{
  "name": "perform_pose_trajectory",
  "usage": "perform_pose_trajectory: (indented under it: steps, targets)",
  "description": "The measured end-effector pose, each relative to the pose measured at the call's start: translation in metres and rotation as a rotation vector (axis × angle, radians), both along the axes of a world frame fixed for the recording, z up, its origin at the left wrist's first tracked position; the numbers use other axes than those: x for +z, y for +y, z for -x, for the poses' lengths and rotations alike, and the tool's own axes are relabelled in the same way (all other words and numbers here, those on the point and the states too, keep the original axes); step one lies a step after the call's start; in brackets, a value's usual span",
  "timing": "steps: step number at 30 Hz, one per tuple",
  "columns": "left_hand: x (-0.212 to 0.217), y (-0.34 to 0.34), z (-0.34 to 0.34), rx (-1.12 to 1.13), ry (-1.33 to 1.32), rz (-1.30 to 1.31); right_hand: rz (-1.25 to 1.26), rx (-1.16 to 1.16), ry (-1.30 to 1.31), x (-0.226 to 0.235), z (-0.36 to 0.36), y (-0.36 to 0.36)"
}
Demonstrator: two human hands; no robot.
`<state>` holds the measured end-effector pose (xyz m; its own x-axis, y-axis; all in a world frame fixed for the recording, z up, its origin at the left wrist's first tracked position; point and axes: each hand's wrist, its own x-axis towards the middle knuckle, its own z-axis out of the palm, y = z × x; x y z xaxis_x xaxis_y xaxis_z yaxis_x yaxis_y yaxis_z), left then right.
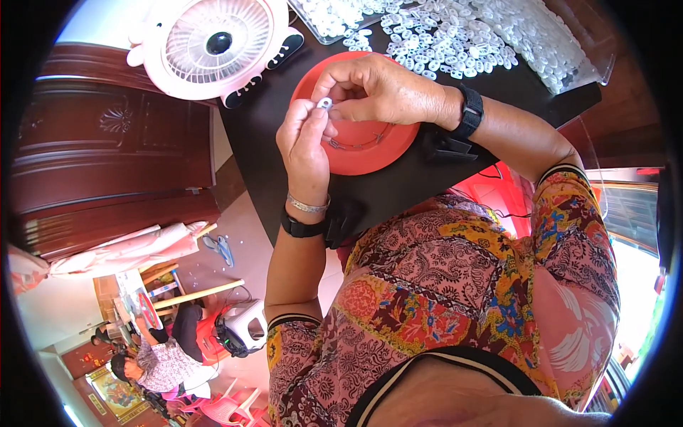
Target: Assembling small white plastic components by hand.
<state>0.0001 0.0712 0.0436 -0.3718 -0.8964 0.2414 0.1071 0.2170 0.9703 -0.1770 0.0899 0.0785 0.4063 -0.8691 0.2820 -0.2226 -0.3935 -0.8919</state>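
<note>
Above a round red plate (366, 160), my left hand (304, 139) pinches a small white oval plastic piece (325, 103) with holes in it, between thumb and forefinger. My right hand (380, 89) reaches in from the right with its thumb and fingers curled close around the same piece. Whatever sits between the right fingertips is hidden or too small to name. Several small thin metal bits (356, 146) lie on the plate below my hands.
White plastic pieces (455, 50) are heaped at the table's far side, beside a clear bag full of them (541, 43). A pink-and-white fan (218, 44) stands at the far left of the black table (267, 160). Another person (167, 363) sits farther off, lower left.
</note>
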Motion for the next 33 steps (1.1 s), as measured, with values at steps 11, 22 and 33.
perform_pose_trajectory:
  steps: [11,22,33]
  targets:
    - [-0.001,-0.007,-0.005,0.023,0.131,-0.078,-0.119,0.001,-0.134,-0.008,-0.001,-0.003]
    - [0.000,-0.005,-0.006,-0.001,0.062,-0.086,-0.115,0.051,-0.081,-0.003,-0.002,0.000]
    - [0.008,-0.001,-0.005,0.008,-0.016,-0.014,-0.101,-0.017,-0.004,-0.004,-0.001,-0.001]
